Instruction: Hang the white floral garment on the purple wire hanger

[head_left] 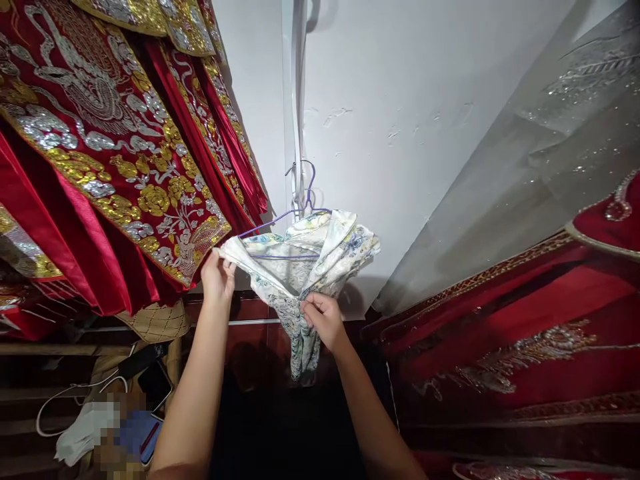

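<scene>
- The left hand (pixel 217 277) pinches one shoulder edge of a pale floral garment (pixel 305 267), thumb and fingers closed on the cloth at the end of a purple wire hanger (pixel 287 230).
- The right hand (pixel 325 320) grips the gathered front of the same garment lower down — its fingers (pixel 313 308) are curled tight on a bunched fold, with no gap showing between them.
- The garment hangs in front of the white wall (pixel 400 120), draped unevenly over the hanger, whose hook rises just beside a thin strip running down the wall; whether the hook rests on anything cannot be told.
- Judged from this, the work in hand is seating the cloth on the hanger. It would go best with the left pinch kept at the hanger's tip while the right hand eases the bunched fabric loose — pulling hard risks bending the thin wire.
- Red robes with gold and silver embroidery (pixel 110 153) hang close on the left, nearly touching the left hand; more red embroidered cloth (pixel 525 320) lies to the right.
</scene>
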{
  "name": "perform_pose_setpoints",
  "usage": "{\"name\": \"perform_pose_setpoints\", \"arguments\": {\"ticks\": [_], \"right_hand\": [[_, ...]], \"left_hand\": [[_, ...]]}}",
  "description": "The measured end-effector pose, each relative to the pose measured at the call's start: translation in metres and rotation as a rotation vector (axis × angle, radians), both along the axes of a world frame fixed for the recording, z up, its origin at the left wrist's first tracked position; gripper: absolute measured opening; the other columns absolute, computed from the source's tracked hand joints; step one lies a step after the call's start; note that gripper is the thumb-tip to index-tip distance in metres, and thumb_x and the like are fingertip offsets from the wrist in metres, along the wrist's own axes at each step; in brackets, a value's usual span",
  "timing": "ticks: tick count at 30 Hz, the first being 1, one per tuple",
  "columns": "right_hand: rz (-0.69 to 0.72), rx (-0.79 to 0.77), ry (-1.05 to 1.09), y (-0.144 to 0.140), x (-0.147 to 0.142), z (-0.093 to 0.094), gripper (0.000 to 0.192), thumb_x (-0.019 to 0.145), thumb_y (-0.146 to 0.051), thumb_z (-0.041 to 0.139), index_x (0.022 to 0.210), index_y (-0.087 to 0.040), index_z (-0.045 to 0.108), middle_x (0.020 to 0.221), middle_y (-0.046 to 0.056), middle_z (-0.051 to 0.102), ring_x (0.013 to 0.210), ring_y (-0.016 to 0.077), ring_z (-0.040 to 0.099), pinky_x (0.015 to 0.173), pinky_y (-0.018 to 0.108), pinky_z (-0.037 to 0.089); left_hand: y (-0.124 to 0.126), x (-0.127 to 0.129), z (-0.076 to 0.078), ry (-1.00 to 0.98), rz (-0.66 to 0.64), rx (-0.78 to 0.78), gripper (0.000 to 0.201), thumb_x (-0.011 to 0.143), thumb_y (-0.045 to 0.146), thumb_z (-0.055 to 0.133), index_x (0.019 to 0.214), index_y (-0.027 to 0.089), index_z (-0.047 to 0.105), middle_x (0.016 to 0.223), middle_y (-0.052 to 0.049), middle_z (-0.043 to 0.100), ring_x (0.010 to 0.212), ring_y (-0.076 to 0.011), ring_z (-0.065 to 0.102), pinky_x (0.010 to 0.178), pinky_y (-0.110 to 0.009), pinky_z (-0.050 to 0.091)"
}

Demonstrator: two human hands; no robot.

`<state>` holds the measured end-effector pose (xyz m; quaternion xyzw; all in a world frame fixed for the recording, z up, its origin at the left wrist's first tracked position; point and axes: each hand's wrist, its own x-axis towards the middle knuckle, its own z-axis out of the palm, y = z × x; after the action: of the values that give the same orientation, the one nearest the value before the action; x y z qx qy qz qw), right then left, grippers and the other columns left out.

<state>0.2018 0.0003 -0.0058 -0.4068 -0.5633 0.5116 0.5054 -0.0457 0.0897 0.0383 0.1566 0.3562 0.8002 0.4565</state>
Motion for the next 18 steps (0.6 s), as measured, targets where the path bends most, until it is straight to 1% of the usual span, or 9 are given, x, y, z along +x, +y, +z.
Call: {"name": "perform_pose_setpoints", "arguments": {"ticks": [1, 3, 7, 10, 11, 13, 15, 16, 18], "right_hand": [[-0.004, -0.021, 0.032, -0.001, -0.005, -0.004, 0.025, 0.082, -0.032, 0.057, 0.061, -0.021, 0.052, 0.046, -0.005, 0.044, 0.044, 0.0107, 0.038, 0.047, 0.026, 0.029], [-0.018, -0.065, 0.089, -0.002, -0.014, -0.013, 0.023, 0.08, -0.032, 0.057, 0.06, -0.021, 0.052, 0.046, -0.005, 0.043, 0.043, 0.0106, 0.037, 0.046, 0.026, 0.027], [-0.038, -0.132, 0.153, -0.006, -0.011, -0.032, 0.023, 0.078, -0.032, 0.055, 0.059, -0.022, 0.05, 0.045, -0.006, 0.039, 0.042, 0.0098, 0.031, 0.046, 0.026, 0.023], [0.015, -0.159, 0.0, -0.006, 0.01, -0.044, 0.026, 0.079, -0.031, 0.055, 0.055, -0.021, 0.05, 0.046, -0.005, 0.036, 0.042, 0.0093, 0.026, 0.046, 0.027, 0.019], [0.032, -0.161, -0.081, -0.005, 0.017, -0.047, 0.027, 0.079, -0.031, 0.055, 0.054, -0.02, 0.051, 0.045, -0.005, 0.036, 0.043, 0.0097, 0.027, 0.046, 0.027, 0.019], [-0.009, -0.13, -0.219, -0.004, 0.029, -0.048, 0.03, 0.083, -0.035, 0.055, 0.057, -0.02, 0.055, 0.047, -0.003, 0.041, 0.045, 0.0123, 0.035, 0.047, 0.027, 0.026], [-0.135, -0.051, -0.27, -0.003, 0.035, -0.043, 0.033, 0.089, -0.044, 0.051, 0.07, -0.02, 0.063, 0.058, 0.002, 0.054, 0.057, 0.0179, 0.05, 0.056, 0.03, 0.04], [-0.185, -0.008, -0.263, -0.003, 0.035, -0.04, 0.037, 0.092, -0.049, 0.047, 0.08, -0.02, 0.067, 0.069, 0.005, 0.061, 0.068, 0.0213, 0.058, 0.065, 0.032, 0.046], [-0.198, 0.047, -0.208, -0.004, 0.033, -0.03, 0.05, 0.096, -0.058, 0.035, 0.099, -0.021, 0.068, 0.093, 0.01, 0.068, 0.094, 0.0258, 0.063, 0.084, 0.036, 0.049]], "left_hand": [[-0.001, 0.004, -0.006, -0.132, -0.021, -0.059, 0.016, 0.096, 0.012, 0.045, 0.094, 0.013, 0.061, 0.083, -0.005, 0.068, 0.079, -0.0108, 0.068, 0.076, -0.02, 0.056], [-0.008, 0.014, -0.024, -0.243, -0.035, -0.162, 0.023, 0.095, 0.006, 0.039, 0.098, 0.011, 0.062, 0.082, -0.007, 0.068, 0.078, -0.0105, 0.068, 0.072, -0.017, 0.056], [-0.037, 0.052, -0.072, -0.258, -0.097, -0.237, 0.027, 0.092, 0.002, 0.04, 0.099, 0.011, 0.064, 0.084, -0.008, 0.069, 0.078, -0.0122, 0.069, 0.075, -0.021, 0.057], [-0.063, 0.084, -0.095, -0.232, -0.172, -0.243, 0.019, 0.09, 0.006, 0.049, 0.097, 0.012, 0.066, 0.09, -0.008, 0.07, 0.082, -0.0136, 0.069, 0.08, -0.026, 0.056], [-0.071, 0.093, -0.096, -0.181, -0.213, -0.195, 0.014, 0.089, 0.011, 0.055, 0.096, 0.013, 0.067, 0.093, -0.007, 0.07, 0.085, -0.014, 0.068, 0.084, -0.027, 0.055], [-0.084, 0.108, -0.089, -0.025, -0.321, -0.039, 0.01, 0.087, 0.023, 0.064, 0.094, 0.016, 0.067, 0.099, -0.005, 0.069, 0.093, -0.015, 0.066, 0.09, -0.028, 0.052], [-0.097, 0.118, -0.072, 0.18, -0.456, 0.099, 0.018, 0.089, 0.035, 0.064, 0.092, 0.018, 0.065, 0.096, -0.004, 0.067, 0.092, -0.0157, 0.064, 0.088, -0.028, 0.05], [-0.103, 0.122, -0.06, 0.3, -0.525, 0.136, 0.02, 0.089, 0.038, 0.063, 0.092, 0.018, 0.065, 0.093, -0.004, 0.066, 0.089, -0.0162, 0.064, 0.086, -0.028, 0.05], [-0.113, 0.128, -0.038, 0.575, -0.628, 0.184, 0.021, 0.091, 0.038, 0.062, 0.092, 0.018, 0.066, 0.092, -0.005, 0.066, 0.088, -0.0179, 0.062, 0.086, -0.03, 0.048]]}}
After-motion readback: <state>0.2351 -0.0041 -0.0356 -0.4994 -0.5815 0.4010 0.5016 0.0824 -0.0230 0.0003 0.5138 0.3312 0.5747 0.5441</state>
